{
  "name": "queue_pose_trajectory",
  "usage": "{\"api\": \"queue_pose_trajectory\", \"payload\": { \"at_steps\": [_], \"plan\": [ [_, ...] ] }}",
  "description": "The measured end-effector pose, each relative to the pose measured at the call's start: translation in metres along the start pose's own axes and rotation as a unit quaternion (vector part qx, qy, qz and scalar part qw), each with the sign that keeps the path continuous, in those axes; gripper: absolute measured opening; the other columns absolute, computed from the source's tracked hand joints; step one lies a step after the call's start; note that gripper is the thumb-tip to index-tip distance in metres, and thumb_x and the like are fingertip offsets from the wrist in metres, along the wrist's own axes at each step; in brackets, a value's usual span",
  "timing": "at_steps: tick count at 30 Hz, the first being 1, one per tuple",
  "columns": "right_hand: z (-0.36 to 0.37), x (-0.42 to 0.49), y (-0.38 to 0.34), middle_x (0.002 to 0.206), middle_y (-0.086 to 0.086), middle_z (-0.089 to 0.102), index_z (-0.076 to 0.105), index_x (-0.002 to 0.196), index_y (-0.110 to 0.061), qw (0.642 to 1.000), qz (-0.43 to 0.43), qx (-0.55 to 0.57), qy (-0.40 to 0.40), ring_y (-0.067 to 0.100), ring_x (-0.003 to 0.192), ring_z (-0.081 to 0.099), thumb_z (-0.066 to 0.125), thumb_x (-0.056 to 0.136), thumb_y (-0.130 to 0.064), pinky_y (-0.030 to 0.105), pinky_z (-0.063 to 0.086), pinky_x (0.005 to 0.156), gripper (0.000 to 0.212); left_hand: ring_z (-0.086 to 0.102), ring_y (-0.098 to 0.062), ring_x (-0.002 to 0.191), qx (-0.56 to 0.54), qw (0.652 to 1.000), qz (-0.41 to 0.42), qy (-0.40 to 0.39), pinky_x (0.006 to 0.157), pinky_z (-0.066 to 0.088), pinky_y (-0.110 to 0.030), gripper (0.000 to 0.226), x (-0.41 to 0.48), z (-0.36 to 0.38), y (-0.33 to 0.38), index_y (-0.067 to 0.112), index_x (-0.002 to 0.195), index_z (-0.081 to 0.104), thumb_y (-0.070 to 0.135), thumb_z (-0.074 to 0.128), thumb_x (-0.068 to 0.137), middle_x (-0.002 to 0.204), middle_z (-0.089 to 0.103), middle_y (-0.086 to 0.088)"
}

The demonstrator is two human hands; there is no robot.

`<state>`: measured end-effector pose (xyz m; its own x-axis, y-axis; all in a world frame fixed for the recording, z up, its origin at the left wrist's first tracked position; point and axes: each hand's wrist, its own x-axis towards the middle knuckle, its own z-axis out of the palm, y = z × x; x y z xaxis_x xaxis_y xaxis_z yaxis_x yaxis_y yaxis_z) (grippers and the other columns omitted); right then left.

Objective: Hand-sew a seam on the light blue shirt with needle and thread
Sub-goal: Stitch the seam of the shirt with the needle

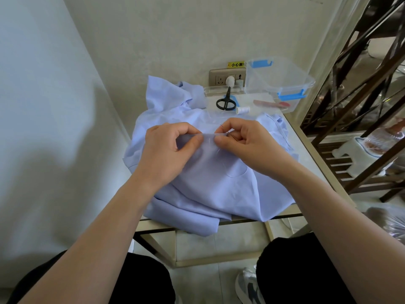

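The light blue shirt (210, 183) lies bunched over a small table, one corner hanging off the front edge. My left hand (168, 150) pinches a raised fold of the shirt between thumb and fingers. Right beside it, my right hand (243, 141) pinches the same fold and holds a thin needle (221, 126), whose tip pokes up above my fingers. A fine pale thread (215, 145) shows faintly against the cloth just below my right thumb.
Black scissors (226, 101) and a white thread spool (242, 109) lie behind the shirt. A clear plastic box (282, 84) with blue clips stands at the back right. A wall socket (219, 79) sits behind. A dark wooden rack (359, 106) stands to the right.
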<state>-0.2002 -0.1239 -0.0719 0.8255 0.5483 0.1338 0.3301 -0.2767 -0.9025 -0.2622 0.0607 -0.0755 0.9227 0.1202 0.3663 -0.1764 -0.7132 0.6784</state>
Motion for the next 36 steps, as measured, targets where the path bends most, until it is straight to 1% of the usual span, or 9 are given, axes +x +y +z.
{"api": "queue_pose_trajectory", "payload": {
  "at_steps": [3,6,8,13,16,17,19,21,36],
  "plan": [
    [-0.001,-0.002,0.001,0.062,0.006,0.033,0.054,0.111,-0.014,1.000,0.010,0.020,0.003,0.014,0.056,0.031,0.056,0.096,-0.009,0.019,0.028,0.051,0.016,0.065,-0.016,0.082,-0.024,1.000,-0.014,-0.001,0.090,0.049,-0.044,0.015,-0.001,0.000,-0.001,0.038,0.078,0.067,0.048,0.057,0.082,0.080,0.072,0.009],
    [-0.007,-0.002,0.000,0.065,-0.001,0.039,0.053,0.103,-0.018,0.999,-0.001,0.035,0.009,0.013,0.060,0.034,0.046,0.099,-0.006,0.024,0.031,0.056,0.014,0.065,-0.014,0.083,-0.050,0.998,-0.028,-0.007,0.086,0.050,-0.036,0.014,0.000,0.001,-0.001,0.033,0.081,0.071,0.042,0.060,0.083,0.082,0.073,0.011],
    [-0.010,-0.004,0.000,0.063,-0.002,0.042,0.058,0.098,-0.016,0.999,-0.027,0.018,-0.005,0.011,0.059,0.035,0.049,0.101,-0.008,0.022,0.031,0.056,0.013,0.065,-0.012,0.083,-0.058,0.998,-0.038,-0.008,0.083,0.050,-0.031,0.014,0.000,0.000,-0.001,0.032,0.082,0.072,0.042,0.062,0.083,0.082,0.072,0.012],
    [-0.014,-0.011,-0.005,0.062,0.014,0.053,0.074,0.103,-0.017,0.998,-0.049,-0.020,-0.032,0.007,0.052,0.032,0.057,0.098,-0.013,0.013,0.027,0.051,0.019,0.065,-0.004,0.086,-0.090,0.994,-0.061,-0.016,0.078,0.047,-0.017,0.007,-0.001,-0.001,-0.001,0.024,0.090,0.075,0.026,0.069,0.091,0.086,0.073,0.013],
    [-0.013,-0.013,-0.006,0.065,0.028,0.051,0.075,0.104,-0.025,0.998,-0.043,-0.029,-0.041,0.020,0.056,0.027,0.057,0.098,-0.015,0.022,0.025,0.052,0.022,0.063,0.004,0.083,-0.111,0.992,-0.063,-0.021,0.076,0.044,-0.009,0.008,-0.002,-0.001,0.002,0.021,0.091,0.075,0.020,0.067,0.092,0.087,0.073,0.013],
    [-0.013,-0.013,-0.007,0.059,0.023,0.047,0.075,0.105,-0.026,0.998,-0.041,-0.027,-0.039,0.022,0.056,0.026,0.056,0.098,-0.013,0.024,0.024,0.052,0.024,0.063,0.005,0.083,-0.118,0.991,-0.065,-0.023,0.076,0.043,-0.008,0.009,-0.001,-0.001,0.003,0.020,0.091,0.075,0.019,0.067,0.092,0.087,0.073,0.012],
    [-0.014,-0.014,-0.007,0.048,0.001,0.033,0.075,0.106,-0.025,0.999,-0.036,-0.020,-0.032,0.015,0.052,0.022,0.055,0.098,-0.010,0.022,0.021,0.050,0.026,0.063,0.004,0.083,-0.129,0.989,-0.070,-0.025,0.076,0.044,-0.008,0.009,-0.001,-0.001,0.003,0.018,0.091,0.076,0.019,0.066,0.092,0.087,0.073,0.011],
    [-0.015,-0.015,-0.006,0.047,-0.009,0.026,0.075,0.107,-0.024,0.999,-0.032,-0.022,-0.032,0.013,0.051,0.020,0.054,0.098,-0.008,0.022,0.020,0.050,0.028,0.064,0.003,0.083,-0.136,0.988,-0.071,-0.026,0.078,0.044,-0.009,0.009,-0.001,-0.001,0.004,0.017,0.091,0.076,0.019,0.066,0.092,0.087,0.073,0.011],
    [-0.014,-0.016,-0.009,0.049,-0.008,0.021,0.075,0.107,-0.027,0.998,-0.014,-0.050,-0.041,0.018,0.054,0.020,0.049,0.096,-0.002,0.027,0.022,0.051,0.037,0.062,0.004,0.078,-0.152,0.985,-0.070,-0.028,0.074,0.044,-0.008,0.012,-0.003,-0.001,0.005,0.024,0.084,0.073,0.017,0.067,0.091,0.082,0.073,0.013]
  ]
}}
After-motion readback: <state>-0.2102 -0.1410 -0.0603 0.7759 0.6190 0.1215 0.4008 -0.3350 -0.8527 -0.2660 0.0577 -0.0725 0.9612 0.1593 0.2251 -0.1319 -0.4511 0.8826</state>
